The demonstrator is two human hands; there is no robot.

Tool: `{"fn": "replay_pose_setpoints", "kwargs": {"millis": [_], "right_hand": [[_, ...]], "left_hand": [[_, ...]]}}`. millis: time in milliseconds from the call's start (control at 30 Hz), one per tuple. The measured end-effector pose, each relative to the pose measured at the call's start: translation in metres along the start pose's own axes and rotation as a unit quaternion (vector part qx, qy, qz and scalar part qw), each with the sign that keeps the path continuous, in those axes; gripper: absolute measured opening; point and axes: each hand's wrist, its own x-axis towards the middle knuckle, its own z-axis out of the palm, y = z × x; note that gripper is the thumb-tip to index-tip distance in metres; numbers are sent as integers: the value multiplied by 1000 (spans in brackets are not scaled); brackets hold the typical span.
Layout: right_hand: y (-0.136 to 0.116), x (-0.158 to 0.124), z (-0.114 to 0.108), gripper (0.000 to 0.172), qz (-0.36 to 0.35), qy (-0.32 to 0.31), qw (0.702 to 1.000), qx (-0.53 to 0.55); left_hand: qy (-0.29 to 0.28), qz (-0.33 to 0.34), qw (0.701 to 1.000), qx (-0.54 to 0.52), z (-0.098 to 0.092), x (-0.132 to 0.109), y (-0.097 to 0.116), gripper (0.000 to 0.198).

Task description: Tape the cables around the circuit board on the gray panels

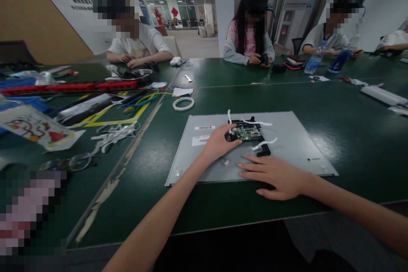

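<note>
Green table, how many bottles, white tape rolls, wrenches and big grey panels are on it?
Bottles: 2
White tape rolls: 1
Wrenches: 1
Big grey panels: 1
Total: 5

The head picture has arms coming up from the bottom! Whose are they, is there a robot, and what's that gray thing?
There's no robot here. A person wears a camera on their head, looking forward and down, so you see almost what they see. Those are their own bare arms.

On the green table lies a flat gray panel. On the panel sits a circuit board, with curly white strips around it. The left hand seems to hold the board's left end. The right hand holds nothing; it is spread out, fingertips on the panel. Farther away lie a white ring and a small wrench.
</note>
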Motion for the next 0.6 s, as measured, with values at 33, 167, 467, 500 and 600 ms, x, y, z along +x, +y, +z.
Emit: {"fn": "replay_pose_setpoints", "kwargs": {"millis": [33, 167, 467, 500, 600], "right_hand": [[-1, 0, 1, 60, -7, 5, 1000, -5], [-2, -3, 4, 51, -38, 30, 998, -29], [1, -9, 10, 39, -11, 115, 991, -73], [1, -9, 10, 38, -10, 116, 990, -75], [1, -9, 10, 38, -2, 131, 988, -82]], "left_hand": [[-1, 2, 1000, 8, 1, -1, -1, 48], [-10, 9, 1000, 25, 2, -2, 0, 50], [-18, 19, 999, 37, 0, -1, 8, 60], [-18, 21, 999, 38, 0, -1, 8, 61], [-24, 24, 999, 40, 1, -2, 7, 61]]}}
